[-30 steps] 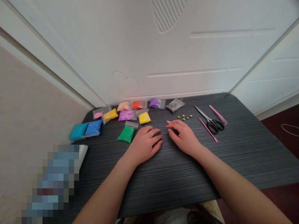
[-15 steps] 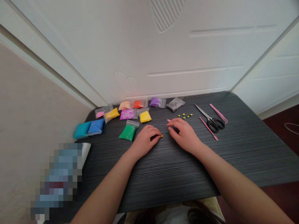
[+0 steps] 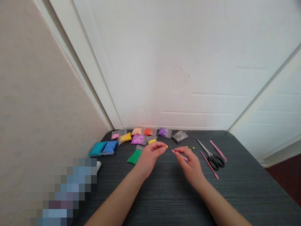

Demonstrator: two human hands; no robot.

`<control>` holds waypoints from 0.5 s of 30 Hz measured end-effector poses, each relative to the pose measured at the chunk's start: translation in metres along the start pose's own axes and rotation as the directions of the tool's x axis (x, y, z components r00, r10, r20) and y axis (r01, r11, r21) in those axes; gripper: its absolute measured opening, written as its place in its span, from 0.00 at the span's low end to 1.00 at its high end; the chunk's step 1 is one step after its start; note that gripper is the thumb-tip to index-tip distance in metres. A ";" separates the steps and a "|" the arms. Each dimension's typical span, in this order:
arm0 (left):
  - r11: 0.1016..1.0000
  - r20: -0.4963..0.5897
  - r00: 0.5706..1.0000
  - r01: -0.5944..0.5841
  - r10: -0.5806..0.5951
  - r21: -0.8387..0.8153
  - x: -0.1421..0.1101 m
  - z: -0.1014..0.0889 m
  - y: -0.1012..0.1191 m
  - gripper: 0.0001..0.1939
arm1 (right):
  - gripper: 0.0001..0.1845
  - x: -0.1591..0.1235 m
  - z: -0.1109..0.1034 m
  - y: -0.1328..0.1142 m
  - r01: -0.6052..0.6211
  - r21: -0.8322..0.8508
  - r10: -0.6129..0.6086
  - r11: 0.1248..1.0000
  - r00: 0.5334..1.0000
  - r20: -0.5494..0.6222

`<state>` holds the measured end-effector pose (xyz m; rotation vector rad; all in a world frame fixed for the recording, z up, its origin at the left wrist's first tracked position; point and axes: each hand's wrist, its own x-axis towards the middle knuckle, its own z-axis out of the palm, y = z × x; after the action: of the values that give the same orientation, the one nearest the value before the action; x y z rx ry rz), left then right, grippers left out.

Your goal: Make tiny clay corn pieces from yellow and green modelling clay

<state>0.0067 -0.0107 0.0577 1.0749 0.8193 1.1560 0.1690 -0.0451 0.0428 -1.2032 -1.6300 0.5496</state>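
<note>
Between thumb and fingertips, my left hand (image 3: 151, 157) pinches a tiny yellow piece of clay (image 3: 166, 147), raised above the table. Facing it, my right hand (image 3: 190, 161) grips a pink modelling tool (image 3: 183, 157) whose tip points at the yellow piece, a small gap apart. A tiny green clay ball (image 3: 170, 162) lies on the dark table below the two hands. Behind my right hand are several small yellow pieces (image 3: 193, 148), partly hidden by the fingers. A bag of green clay (image 3: 134, 157) lies beside my left hand, partly covered by it.
Bags of coloured clay, among them purple (image 3: 162, 131), orange (image 3: 148, 131) and blue (image 3: 110, 147), line the back left. Black-handled scissors (image 3: 213, 160), a thin pink tool (image 3: 209, 164) and pink tweezers (image 3: 218, 151) lie right. A white panelled surface (image 3: 141, 62) rises behind the table.
My left hand has picked the yellow piece off the table and lifted it. My right hand has taken up the pink tool. The camera view has tilted upward.
</note>
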 end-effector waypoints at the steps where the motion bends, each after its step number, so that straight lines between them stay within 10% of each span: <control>1: 0.999 0.015 1.000 -0.026 0.026 -0.031 0.000 0.006 0.012 0.07 | 0.08 0.005 -0.004 -0.009 0.002 0.018 -0.002 1.000 1.000 -0.014; 7: 0.945 0.048 0.957 -0.272 0.285 -0.183 -0.007 0.034 0.077 0.05 | 0.07 0.036 -0.033 -0.080 0.164 0.124 -0.142 0.979 0.976 -0.166; 15: 0.924 0.030 0.927 -0.375 0.374 0.069 -0.029 0.040 0.093 0.06 | 0.12 0.030 -0.039 -0.107 0.242 0.105 -0.223 0.964 0.961 -0.166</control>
<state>0.0085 -0.0434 0.1577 1.3401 0.6619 1.4428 0.1562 -0.0689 0.1578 -0.9224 -1.5565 0.3933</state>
